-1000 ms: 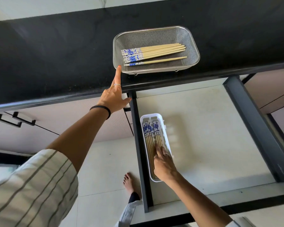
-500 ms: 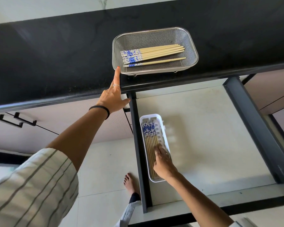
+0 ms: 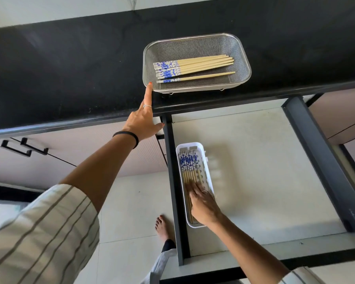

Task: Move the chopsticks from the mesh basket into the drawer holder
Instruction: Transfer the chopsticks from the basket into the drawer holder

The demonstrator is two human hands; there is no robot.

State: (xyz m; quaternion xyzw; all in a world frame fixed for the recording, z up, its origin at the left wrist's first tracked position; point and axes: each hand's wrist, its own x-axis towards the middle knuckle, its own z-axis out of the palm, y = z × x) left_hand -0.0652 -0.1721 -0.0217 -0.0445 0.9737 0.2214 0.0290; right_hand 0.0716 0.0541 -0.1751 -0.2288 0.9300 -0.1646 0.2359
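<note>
Pale floor tiles [image 3: 131,206] lie below you, with one bare foot [image 3: 162,227] beside the dark frame of an open drawer [image 3: 254,160]. Your two striped sleeves frame the view, the left one [image 3: 35,232] nearest.

Your right hand [image 3: 203,206] rests flat inside a white plastic holder [image 3: 199,147], which sits against the drawer's left wall. Its fingers are spread and loose, pressing down on the chopsticks in the holder [image 3: 188,167] rather than pinching any. Those lie side by side with blue-and-white patterned ends pointing away from you; about seven show, though an exact count is hard under the hand. Two rings show on this hand.

Farther up, your left hand [image 3: 141,124], one black band at the wrist, reaches onto a black countertop [image 3: 70,68]. Its index finger is stretched out with the tip touching the near left corner of a metal mesh basket [image 3: 242,58]; it grips nothing.

Six chopsticks in the basket [image 3: 195,67] remain: five bunched together, one lying just apart on the near side, patterned ends to the left.

Two black cabinet handles [image 3: 24,147] show at far left.
</note>
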